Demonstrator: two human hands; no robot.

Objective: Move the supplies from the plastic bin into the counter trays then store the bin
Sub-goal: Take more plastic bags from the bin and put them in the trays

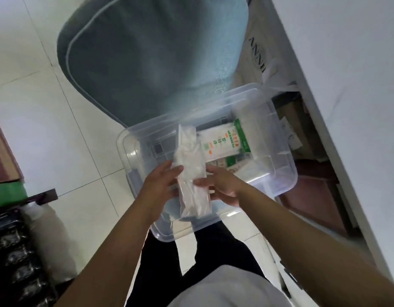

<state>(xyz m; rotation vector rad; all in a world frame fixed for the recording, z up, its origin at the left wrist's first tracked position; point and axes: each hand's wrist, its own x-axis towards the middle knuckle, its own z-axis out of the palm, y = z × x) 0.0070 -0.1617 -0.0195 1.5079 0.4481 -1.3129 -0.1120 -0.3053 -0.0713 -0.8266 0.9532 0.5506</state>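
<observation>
A clear plastic bin [282, 173] rests on the front of a grey-blue padded chair seat [151, 63], below my head. Above the bin's near half, both hands hold a long clear plastic packet [190, 173] of white supplies, lengthwise. My left hand [158, 185] grips its left side and my right hand [220, 187] grips its right side. Inside the bin lie a white packet with green print [222, 142] and more green-and-white packets [231, 162] beneath it, at the far right.
A white counter edge [337, 107] runs down the right side, with a printed bag [258, 56] and boxes under it. Boxes [5, 173] and dark wrapped bundles [16, 251] stand at the left. The floor is white tile [36, 85].
</observation>
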